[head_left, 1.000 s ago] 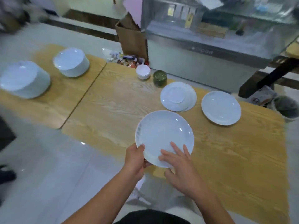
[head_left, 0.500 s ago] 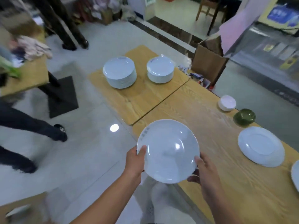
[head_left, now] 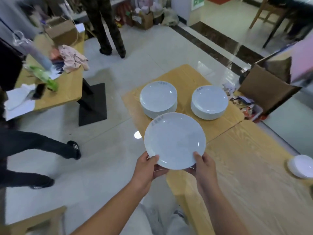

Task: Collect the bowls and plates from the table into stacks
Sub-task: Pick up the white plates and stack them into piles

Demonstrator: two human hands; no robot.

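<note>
Indoors, wooden table [head_left: 254,175] on glossy tile floor [head_left: 105,167], two plate stacks [head_left: 158,99] — left hand [head_left: 147,168] and right hand [head_left: 203,168] gripping one plate [head_left: 174,141].

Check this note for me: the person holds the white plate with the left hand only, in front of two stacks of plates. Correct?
Not quite. The head view shows both hands on the white plate: the left hand grips its near-left rim, the right hand its near-right rim. The rest stands: the left stack and the right stack sit on the table beyond it.
</note>
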